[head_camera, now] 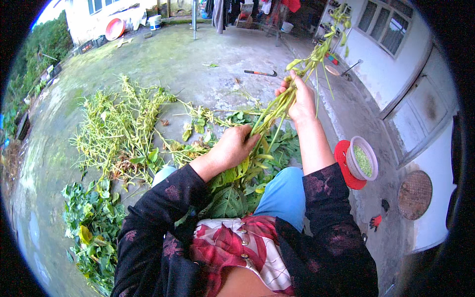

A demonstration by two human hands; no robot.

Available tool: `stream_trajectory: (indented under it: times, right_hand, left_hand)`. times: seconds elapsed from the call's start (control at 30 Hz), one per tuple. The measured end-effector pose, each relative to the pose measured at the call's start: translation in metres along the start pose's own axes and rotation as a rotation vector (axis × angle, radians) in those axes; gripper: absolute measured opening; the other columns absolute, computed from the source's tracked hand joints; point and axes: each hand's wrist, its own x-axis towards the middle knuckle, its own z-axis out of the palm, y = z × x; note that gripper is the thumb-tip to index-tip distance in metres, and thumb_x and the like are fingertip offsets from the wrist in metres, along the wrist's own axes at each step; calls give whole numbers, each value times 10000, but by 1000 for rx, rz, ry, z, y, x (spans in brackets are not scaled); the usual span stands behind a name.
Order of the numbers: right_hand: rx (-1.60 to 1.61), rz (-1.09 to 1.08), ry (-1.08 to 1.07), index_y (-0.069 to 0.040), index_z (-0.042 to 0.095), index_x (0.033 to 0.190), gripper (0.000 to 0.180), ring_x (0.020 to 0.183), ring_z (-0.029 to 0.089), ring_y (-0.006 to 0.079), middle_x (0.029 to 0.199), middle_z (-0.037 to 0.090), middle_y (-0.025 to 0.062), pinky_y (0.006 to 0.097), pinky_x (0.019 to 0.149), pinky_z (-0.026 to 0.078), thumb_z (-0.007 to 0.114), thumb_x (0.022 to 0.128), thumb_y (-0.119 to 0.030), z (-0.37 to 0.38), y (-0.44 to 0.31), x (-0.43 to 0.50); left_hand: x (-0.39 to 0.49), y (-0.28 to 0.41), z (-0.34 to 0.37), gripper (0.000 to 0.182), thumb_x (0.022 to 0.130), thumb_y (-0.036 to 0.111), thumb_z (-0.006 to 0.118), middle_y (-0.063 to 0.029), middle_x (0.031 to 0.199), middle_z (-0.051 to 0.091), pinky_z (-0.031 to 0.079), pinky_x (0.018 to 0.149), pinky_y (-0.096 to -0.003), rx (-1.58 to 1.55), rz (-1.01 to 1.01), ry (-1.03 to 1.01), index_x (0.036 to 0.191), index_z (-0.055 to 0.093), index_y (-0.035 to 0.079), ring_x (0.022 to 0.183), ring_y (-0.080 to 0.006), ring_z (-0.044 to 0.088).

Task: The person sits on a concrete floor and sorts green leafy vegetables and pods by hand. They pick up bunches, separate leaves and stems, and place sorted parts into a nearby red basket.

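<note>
My right hand (pixel 301 97) is closed round the upper stems of a bunch of bean plants (pixel 274 110), which bear green pods and slant up to the right. Lower on the same bunch, my left hand (pixel 237 144) grips the stems between thumb and fingers. Large green leaves (pixel 228 202) hang from the lower end over my lap, some with holes and yellow patches. Beyond my hands, more leaves and stems lie on the concrete. To the left spreads a heap of yellow-green stalks (pixel 118 126), partly stripped of leaves.
Nearer on the left lies a pile of green leaves (pixel 92 226). A sickle (pixel 260 73) rests on the concrete ahead. At my right, a plastic basket of shelled green beans (pixel 363 160) stands on a red stool (pixel 343 163). A red and black glove (pixel 375 222) and a round woven tray (pixel 415 195) are farther right.
</note>
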Motion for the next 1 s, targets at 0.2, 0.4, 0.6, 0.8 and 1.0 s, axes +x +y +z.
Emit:
stream_trajectory:
  times: [0.2, 0.4, 0.6, 0.8, 1.0]
  right_hand:
    - [-18, -114, 159, -31, 559, 903, 305, 500, 480, 175, 661, 512, 55, 343, 465, 429, 621, 979, -319, -13, 3, 43]
    - [-71, -29, 365, -74, 518, 946, 208, 477, 382, 129, 660, 437, 18, 304, 442, 329, 514, 1021, -268, -31, 17, 84]
    - [-80, 27, 424, 5, 479, 889, 239, 432, 475, 208, 617, 497, 95, 351, 385, 374, 593, 956, -195, -76, 57, 138]
    - [-836, -66, 593, 26, 633, 764, 224, 698, 655, 298, 704, 643, 152, 429, 684, 553, 525, 901, -114, -178, -46, 181]
    - [-37, -369, 449, -14, 428, 802, 230, 491, 401, 214, 639, 432, 90, 375, 480, 388, 462, 962, -176, -142, -92, 172]
  left_hand:
    - [-25, 2, 7, 378, 1005, 303, 528, -189, 702, 645, 496, 635, -415, -56, -182, -193, 848, 603, -32, 653, -250, 634]
    - [-36, 16, 18, 373, 1015, 271, 495, -269, 687, 605, 506, 628, -493, -175, -83, -36, 848, 589, -49, 683, -455, 627]
    - [-75, 43, 2, 316, 1037, 213, 467, -243, 681, 552, 455, 586, -454, -157, -95, 4, 864, 547, -39, 594, -376, 546]
    - [-233, 48, -91, 347, 941, 97, 558, -162, 963, 678, 528, 736, -362, -224, -107, -142, 1283, 602, 60, 860, -293, 671]
    - [-403, -62, -236, 314, 1058, 284, 480, 32, 684, 482, 346, 539, -248, 146, -442, 1343, 828, 549, 83, 600, -80, 425]
